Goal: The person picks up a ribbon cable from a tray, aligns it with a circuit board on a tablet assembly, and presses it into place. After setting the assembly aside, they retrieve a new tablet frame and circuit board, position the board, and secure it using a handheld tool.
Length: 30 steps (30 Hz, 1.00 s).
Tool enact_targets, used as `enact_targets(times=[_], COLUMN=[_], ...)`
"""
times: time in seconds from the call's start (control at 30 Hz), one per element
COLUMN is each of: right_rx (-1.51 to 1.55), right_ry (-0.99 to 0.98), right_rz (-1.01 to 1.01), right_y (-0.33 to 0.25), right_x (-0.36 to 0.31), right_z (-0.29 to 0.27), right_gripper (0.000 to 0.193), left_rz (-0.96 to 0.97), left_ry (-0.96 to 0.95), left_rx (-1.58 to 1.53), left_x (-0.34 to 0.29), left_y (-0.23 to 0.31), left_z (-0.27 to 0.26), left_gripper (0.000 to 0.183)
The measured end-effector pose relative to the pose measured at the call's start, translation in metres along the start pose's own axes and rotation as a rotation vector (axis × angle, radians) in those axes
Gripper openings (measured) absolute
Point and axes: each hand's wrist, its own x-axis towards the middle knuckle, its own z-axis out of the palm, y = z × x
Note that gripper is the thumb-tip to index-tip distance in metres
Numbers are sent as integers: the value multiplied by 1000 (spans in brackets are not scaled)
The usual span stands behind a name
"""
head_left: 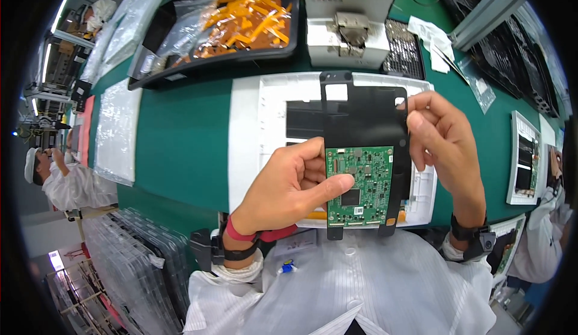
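Left fingers [341, 184] are holding a green board [376, 175], right fingers [419, 124] a black sheet [366, 118]; a black bin [253, 57] is holding orange strips [260, 23].

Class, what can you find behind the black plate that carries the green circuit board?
A white frame shows past both sides of the black plate, with part of a dark panel at left. Anything directly behind the plate is covered.

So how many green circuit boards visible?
3: held board in the left hand; second board, upper right white frame; third board, lower right white frame. Others may be hidden.
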Motion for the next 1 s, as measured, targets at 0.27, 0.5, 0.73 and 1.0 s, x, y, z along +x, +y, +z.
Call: enact_targets(times=[0.27, 0.5, 0.73, 1.0], right_rx=[34, 36, -18, -170], right_ry=[123, 334, 409, 392], right_rz=[-39, -106, -213, -221], right_y=[27, 56, 75, 92], right_x=[-3, -6, 10, 2], right_z=[-16, -67, -90, -83], right_gripper=[25, 21, 22, 32], left_rz=[-71, 363, 425, 408], left_ry=[-52, 359, 172, 163], left_rx=[90, 902, 1116, 1212], left_x=[10, -23, -35, -23], left_y=[-14, -32, -67, -73], left_z=[23, 23, 48, 57], left_gripper=[30, 23, 24, 29])
